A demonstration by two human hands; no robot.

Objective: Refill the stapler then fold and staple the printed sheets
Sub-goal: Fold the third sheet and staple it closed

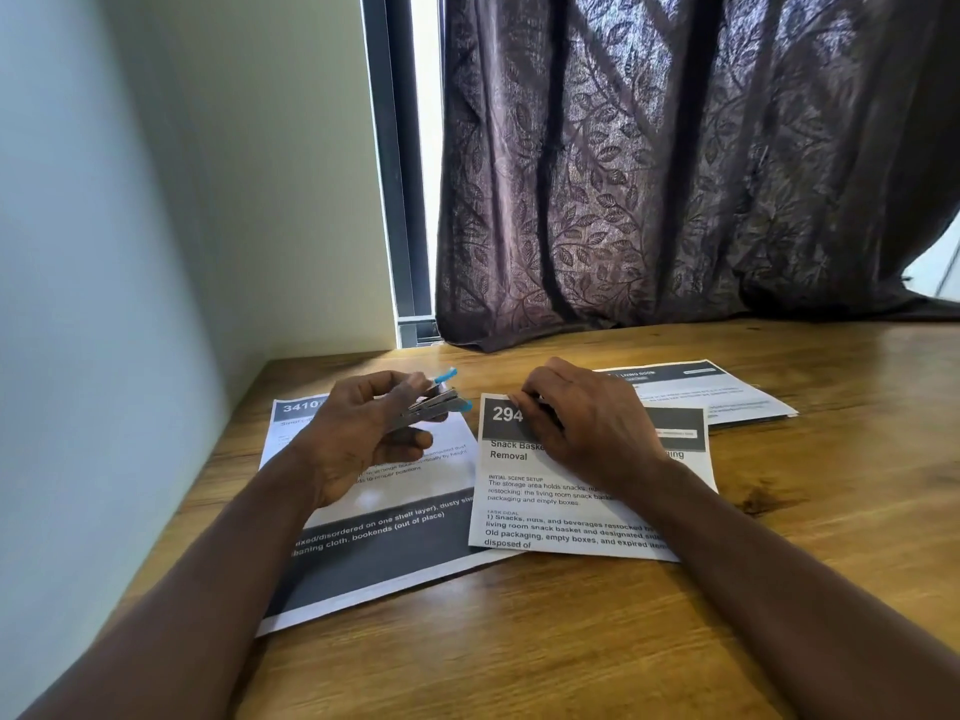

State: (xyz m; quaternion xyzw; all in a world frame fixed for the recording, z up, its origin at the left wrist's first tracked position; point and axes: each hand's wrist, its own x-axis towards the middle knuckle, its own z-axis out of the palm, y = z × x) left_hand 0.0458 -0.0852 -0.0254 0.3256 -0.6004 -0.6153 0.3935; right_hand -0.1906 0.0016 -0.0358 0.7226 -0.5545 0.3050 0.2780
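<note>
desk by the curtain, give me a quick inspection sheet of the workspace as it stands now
surface: wooden desk, set against a wall and window
job's things: small stapler with blue tips; flat sheet at left; folded sheet in the middle; more sheets behind it
clutter: nothing seen
hands: left hand holds the stapler above the flat sheet; right hand presses the folded sheet's top edge
cables: nothing seen
surroundings: dark leaf-patterned curtain, pale wall, window frame

Glossy wooden table (623, 641), matt paper sheets (571, 511), metal stapler (434, 405).
</note>
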